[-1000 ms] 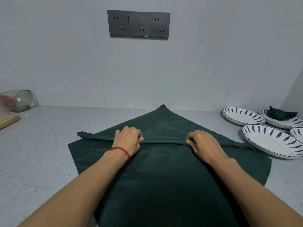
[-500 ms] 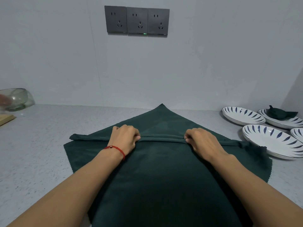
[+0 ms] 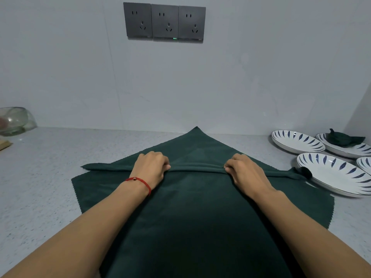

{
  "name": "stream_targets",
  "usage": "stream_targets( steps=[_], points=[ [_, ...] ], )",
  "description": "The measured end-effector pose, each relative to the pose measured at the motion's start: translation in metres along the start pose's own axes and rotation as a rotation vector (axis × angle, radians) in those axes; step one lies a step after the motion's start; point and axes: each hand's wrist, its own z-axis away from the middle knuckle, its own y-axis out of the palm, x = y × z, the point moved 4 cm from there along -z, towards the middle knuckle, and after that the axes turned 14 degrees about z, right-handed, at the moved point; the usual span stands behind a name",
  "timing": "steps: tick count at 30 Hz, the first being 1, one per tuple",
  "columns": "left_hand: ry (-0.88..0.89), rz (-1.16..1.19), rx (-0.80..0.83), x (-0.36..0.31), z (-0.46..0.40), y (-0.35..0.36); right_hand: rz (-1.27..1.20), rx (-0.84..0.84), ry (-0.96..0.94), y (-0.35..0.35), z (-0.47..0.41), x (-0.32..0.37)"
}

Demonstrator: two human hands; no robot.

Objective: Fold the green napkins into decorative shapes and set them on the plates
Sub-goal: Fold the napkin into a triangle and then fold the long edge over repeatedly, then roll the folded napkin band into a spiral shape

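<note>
Napkin [image 3: 192, 213]: dark green, spread on the surface [image 3: 40, 187] mid-width, far corner pointing at the back edge, a raised pleat running across it.
Left hand [image 3: 150, 169]: fingers curled, pinching the pleat; red cord on the wrist.
Right hand [image 3: 245, 171]: fingers curled, pinching the same pleat.
Plates [image 3: 333, 173]: four, white with blue marks, at the right edge; the far one holds a folded napkin [image 3: 343, 138].
</note>
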Motion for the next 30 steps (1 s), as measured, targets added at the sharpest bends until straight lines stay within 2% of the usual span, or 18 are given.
stream_targets(
  steps=[6,9,12,14,17,21,25,30],
  points=[
    [-0.014,0.194,-0.063,0.009,0.007,0.002,0.033,-0.062,-0.019,-0.001,0.008,-0.008],
    [0.019,0.216,-0.024,0.018,0.014,0.003,0.035,0.004,-0.072,-0.001,0.012,-0.016],
    [0.011,0.266,0.006,0.023,0.011,-0.003,0.164,0.077,-0.141,-0.002,0.013,-0.020],
    [0.029,0.184,0.069,0.017,0.007,-0.008,0.273,0.101,-0.151,-0.002,0.002,-0.018],
    [0.085,-0.004,0.212,-0.006,0.017,-0.017,0.384,0.148,-0.139,0.001,-0.029,-0.010],
    [0.024,-0.020,0.359,-0.060,0.059,-0.016,0.365,0.137,-0.142,0.010,-0.071,0.009],
    [-0.117,0.102,0.383,-0.112,0.071,-0.010,0.273,0.143,-0.060,0.011,-0.078,0.020],
    [-0.052,0.049,0.374,-0.151,0.081,0.004,0.186,0.053,-0.104,-0.009,-0.018,0.016]
  ],
)
